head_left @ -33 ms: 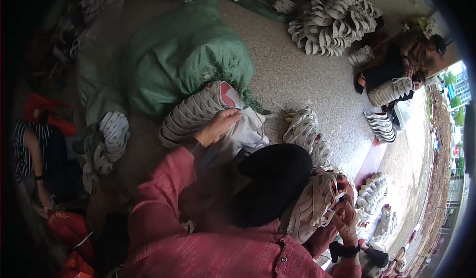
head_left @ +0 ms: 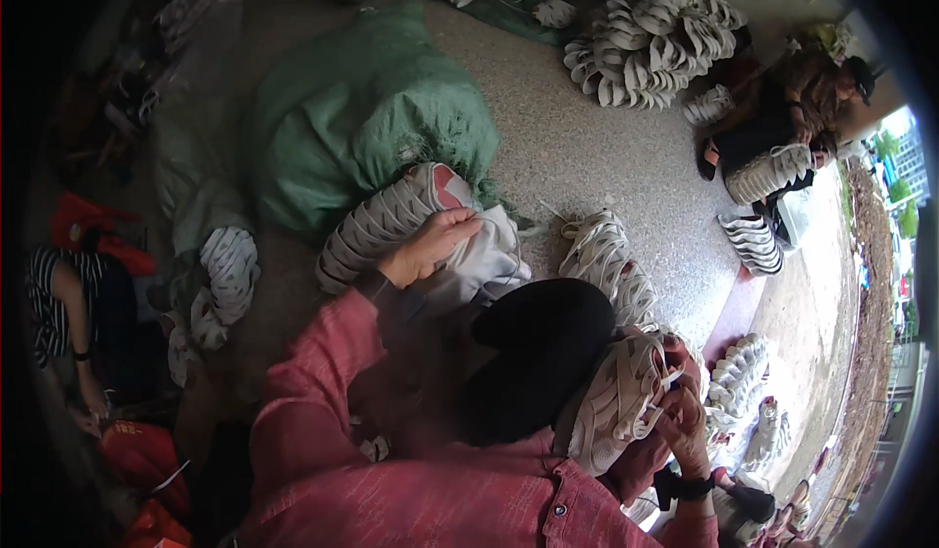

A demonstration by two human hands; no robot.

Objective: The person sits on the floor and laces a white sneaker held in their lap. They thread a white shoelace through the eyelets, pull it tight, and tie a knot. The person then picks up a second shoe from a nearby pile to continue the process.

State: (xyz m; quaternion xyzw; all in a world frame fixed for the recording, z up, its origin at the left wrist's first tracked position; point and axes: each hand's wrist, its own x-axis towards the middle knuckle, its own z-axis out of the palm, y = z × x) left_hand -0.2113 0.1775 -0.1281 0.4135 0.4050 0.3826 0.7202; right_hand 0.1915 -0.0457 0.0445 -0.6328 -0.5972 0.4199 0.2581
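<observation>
My left hand is closed in a pinch beside a row of nested white shoe uppers with a red patch at the near end. Its fingertips meet the edge of a pale grey cloth-like piece; what they grip is hidden. At the lower right, my right hand, with a black band at the wrist, pinches a white shoelace on a white shoe upper. That upper lies against my dark-trousered knee. Shadow partly hides the fingers around the lace.
A big green sack stands ahead. Laced uppers lie on the speckled floor beyond my knee, with a large pile of uppers farther back. Other people sit at the far right and at the left.
My right hand's fingers shift slightly at the lace, and the upper there tilts a little. My left hand stays nearly in place, its fingertips slightly farther right.
</observation>
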